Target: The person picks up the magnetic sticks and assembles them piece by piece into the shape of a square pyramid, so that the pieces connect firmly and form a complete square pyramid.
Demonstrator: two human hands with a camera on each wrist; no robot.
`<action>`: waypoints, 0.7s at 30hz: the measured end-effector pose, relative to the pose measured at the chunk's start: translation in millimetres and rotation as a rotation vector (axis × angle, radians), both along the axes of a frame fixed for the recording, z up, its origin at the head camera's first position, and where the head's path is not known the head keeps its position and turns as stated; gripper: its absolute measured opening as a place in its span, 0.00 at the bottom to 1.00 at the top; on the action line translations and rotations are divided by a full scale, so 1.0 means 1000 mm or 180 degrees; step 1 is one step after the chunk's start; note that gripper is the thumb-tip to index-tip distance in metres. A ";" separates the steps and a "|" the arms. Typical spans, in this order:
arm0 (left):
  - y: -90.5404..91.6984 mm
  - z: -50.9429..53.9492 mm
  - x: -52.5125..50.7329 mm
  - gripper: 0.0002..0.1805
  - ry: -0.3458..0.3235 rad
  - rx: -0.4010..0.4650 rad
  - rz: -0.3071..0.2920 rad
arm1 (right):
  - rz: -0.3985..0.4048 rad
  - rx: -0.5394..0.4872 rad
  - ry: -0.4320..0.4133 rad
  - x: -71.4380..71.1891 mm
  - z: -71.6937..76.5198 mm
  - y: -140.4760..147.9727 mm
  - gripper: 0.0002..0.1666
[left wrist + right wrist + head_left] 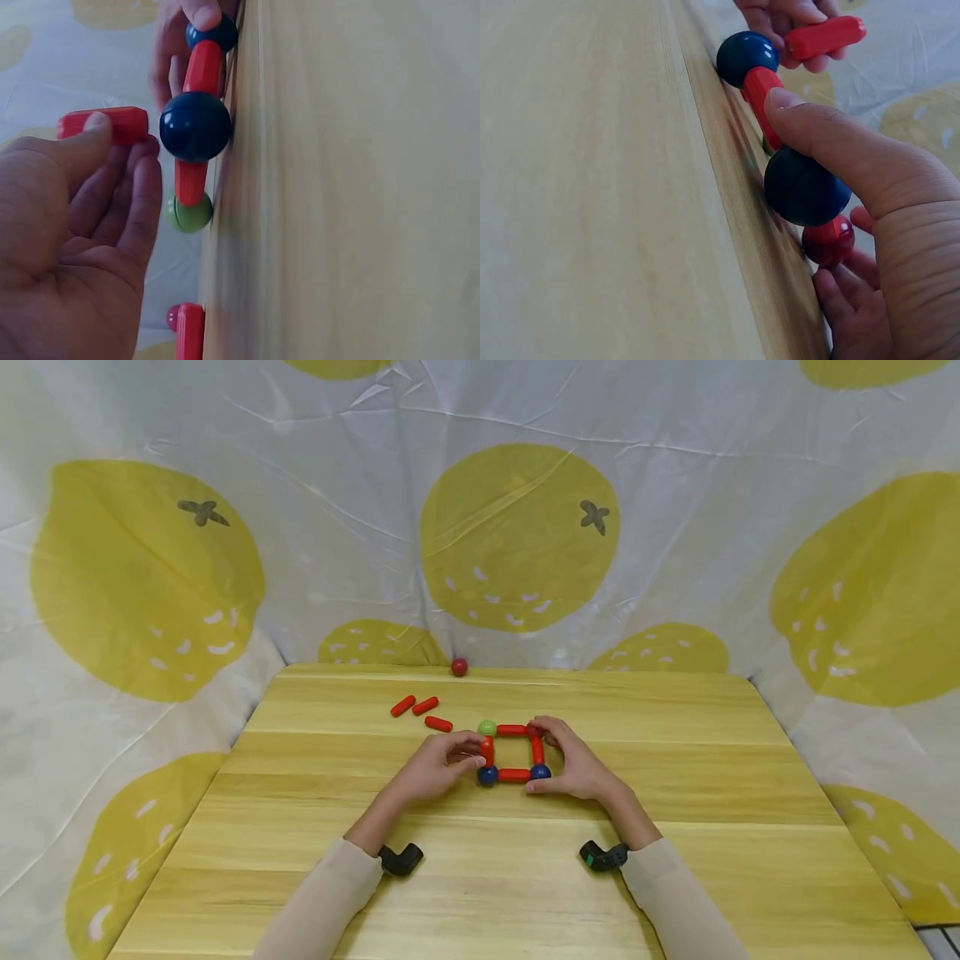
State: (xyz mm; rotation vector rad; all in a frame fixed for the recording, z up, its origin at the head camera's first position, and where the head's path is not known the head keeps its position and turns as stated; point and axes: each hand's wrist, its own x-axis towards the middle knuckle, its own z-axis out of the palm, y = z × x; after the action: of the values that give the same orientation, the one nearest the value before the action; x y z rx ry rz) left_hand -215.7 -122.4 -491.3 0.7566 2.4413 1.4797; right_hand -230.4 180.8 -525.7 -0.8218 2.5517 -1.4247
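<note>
A square of red rods with balls at its corners lies on the wooden table (562,893): near-left blue ball (487,775), near-right blue ball (540,772), green ball (487,727) and, in the right wrist view, a red ball (828,240). My left hand (435,766) pinches another red rod (129,126) between thumb and fingers, roughly upright, close above the near-left blue ball with a small gap visible. My right hand (581,766) spans the square's right side, its thumb against the near rod (763,101) by the near-right ball and its fingers around the red ball.
Three loose red rods (402,706) (425,706) (438,724) lie beyond my left hand. A red ball (459,667) sits at the table's back edge, before a lemon-patterned cloth (337,527).
</note>
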 end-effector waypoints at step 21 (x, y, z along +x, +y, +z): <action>-0.004 -0.009 -0.001 0.21 0.0442 -0.0156 0.0385 | -0.0152 -0.0177 -0.0175 -0.001 -0.001 0.001 0.39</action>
State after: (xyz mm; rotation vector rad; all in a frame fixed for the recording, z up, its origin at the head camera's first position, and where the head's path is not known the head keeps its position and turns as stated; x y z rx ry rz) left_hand -217.2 -126.7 -500.8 0.7369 2.6594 1.4473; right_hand -231.5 181.7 -526.4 -0.7233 2.5180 -1.5165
